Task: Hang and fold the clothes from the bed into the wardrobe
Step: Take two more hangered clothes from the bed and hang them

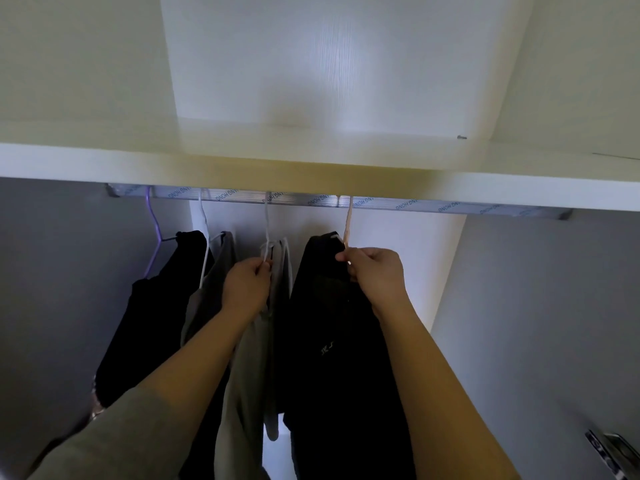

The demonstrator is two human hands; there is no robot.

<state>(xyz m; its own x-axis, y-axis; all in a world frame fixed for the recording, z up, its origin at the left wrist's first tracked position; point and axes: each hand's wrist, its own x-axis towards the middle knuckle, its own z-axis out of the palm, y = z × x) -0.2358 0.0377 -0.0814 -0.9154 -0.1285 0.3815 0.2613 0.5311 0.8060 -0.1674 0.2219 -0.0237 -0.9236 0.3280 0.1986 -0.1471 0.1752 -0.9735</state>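
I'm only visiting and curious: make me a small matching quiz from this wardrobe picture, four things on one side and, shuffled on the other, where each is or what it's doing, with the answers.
Things
1. purple hanger
2. peach hanger
3. left hand
4. metal rail

Places or states
A. runs just under the white shelf
B. pinched by the right hand
C. furthest left of the hangers, carrying a black garment
D. grips a white hanger bearing a grey garment

Pairs: 1-C, 2-B, 3-D, 4-A.
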